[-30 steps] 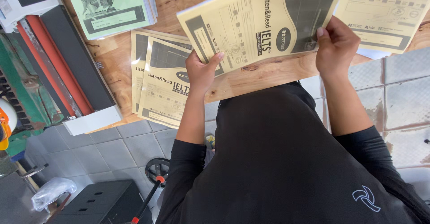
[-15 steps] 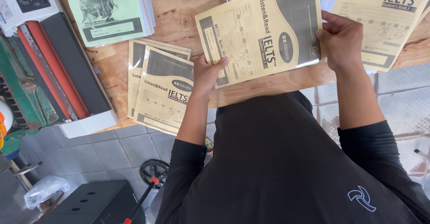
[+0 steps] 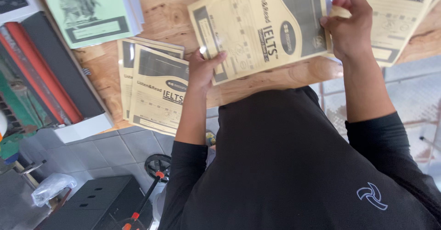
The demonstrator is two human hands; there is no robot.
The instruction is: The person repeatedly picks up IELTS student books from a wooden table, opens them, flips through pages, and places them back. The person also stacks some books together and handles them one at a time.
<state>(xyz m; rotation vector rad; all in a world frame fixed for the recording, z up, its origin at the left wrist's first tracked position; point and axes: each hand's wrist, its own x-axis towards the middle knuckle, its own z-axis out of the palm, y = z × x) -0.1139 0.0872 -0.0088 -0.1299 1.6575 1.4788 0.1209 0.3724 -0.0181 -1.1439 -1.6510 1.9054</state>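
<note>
Yellow booklet cover (image 3: 262, 28), dark grey panel and dark print, held flat just above the wooden desk (image 3: 170, 14), tilted so its long edge runs up to the right. Left hand (image 3: 204, 69) pinches the lower left corner, thumb on top, fingers underneath. Right hand (image 3: 351, 28) grips the right edge, fingers curled around it, index finger pointing up. Under the right hand, another yellow cover (image 3: 399, 14) lies on the desk, partly overhanging the edge. Left of the left hand, a small stack of matching yellow covers (image 3: 156, 90) rests at the desk's near edge, well apart from the held one. Further left, a stack of green covers (image 3: 89, 11) over white sheets. At the desk's left end, a machine with red and black bars (image 3: 46, 73). Grey tiled floor (image 3: 110, 149) below; person wears black long sleeves.
</note>
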